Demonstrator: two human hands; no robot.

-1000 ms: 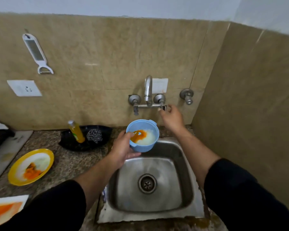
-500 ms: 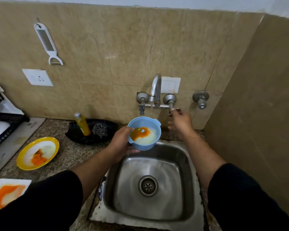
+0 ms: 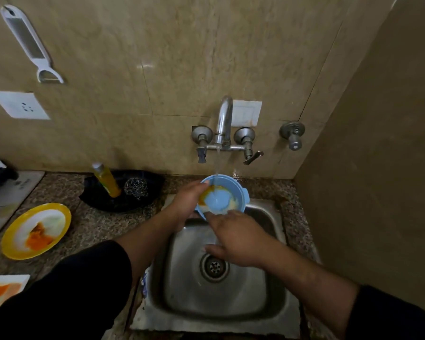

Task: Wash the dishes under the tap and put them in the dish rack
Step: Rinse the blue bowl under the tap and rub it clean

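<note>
Head view is showing the wash at an early stage. Water is running from the tap and falling straight into the blue bowl, which is being held over the back edge of the sink, just below the spout. The middle of the bowl is rinsing clean, but orange and pale residue is clinging around its inner wall, so I am judging this 1st dish only partly washed.

Nothing seems to be racked yet. A yellow plate with orange and white leftovers is waiting on the counter to the left, well apart from the sink, and a white plate smeared with orange is lying at the lower left edge. That is leaving at least 2 more dishes after the bowl. A dark shape at the far left edge may be the rack, but I cannot tell. A soap bottle and a steel scrubber are sitting in a black tray beside the sink, and neither hand is touching them.

The left hand is gripping the bowl at its left side, thumb hooked over the rim and fingers curling out of sight underneath. The right hand is reaching in from the near side with fingers stretched out and thumb spread wide, its fingertips meeting the bowl's near rim and clasping nothing.
</note>
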